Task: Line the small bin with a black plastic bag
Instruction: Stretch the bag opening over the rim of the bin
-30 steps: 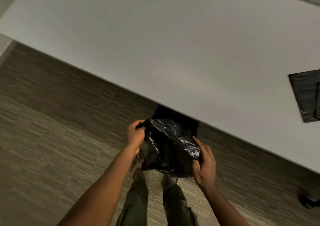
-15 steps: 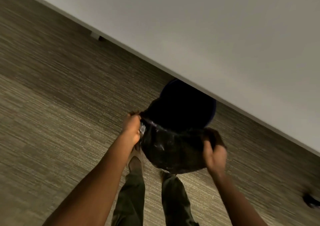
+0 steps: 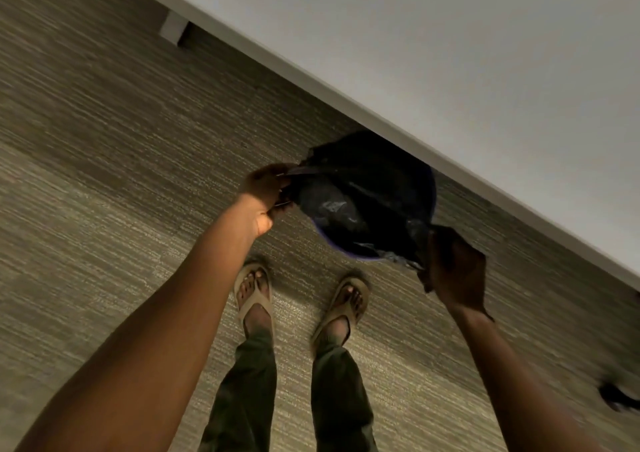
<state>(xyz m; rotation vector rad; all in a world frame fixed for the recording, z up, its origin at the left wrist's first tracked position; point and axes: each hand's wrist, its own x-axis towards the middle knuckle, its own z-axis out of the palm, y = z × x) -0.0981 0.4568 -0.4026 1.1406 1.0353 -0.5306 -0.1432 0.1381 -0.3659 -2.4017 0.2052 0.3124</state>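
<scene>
A small round dark blue bin (image 3: 431,192) stands on the carpet, half tucked under the edge of a white table. A shiny black plastic bag (image 3: 349,195) is spread over its mouth and sags inside. My left hand (image 3: 266,192) grips the bag's edge at the bin's left rim. My right hand (image 3: 453,264) grips the bag's edge at the near right rim. Only a thin strip of the bin's blue rim shows under the bag.
The white table (image 3: 450,53) fills the upper right, its edge running diagonally over the bin. A table leg (image 3: 173,29) stands at the upper left. My feet in sandals (image 3: 256,289) are on the carpet just before the bin. A dark object (image 3: 616,394) lies at far right.
The bag has gone from bunched up in front of me to stretched over the bin's mouth. Both hands moved down and apart, and my view tilted down to show my feet.
</scene>
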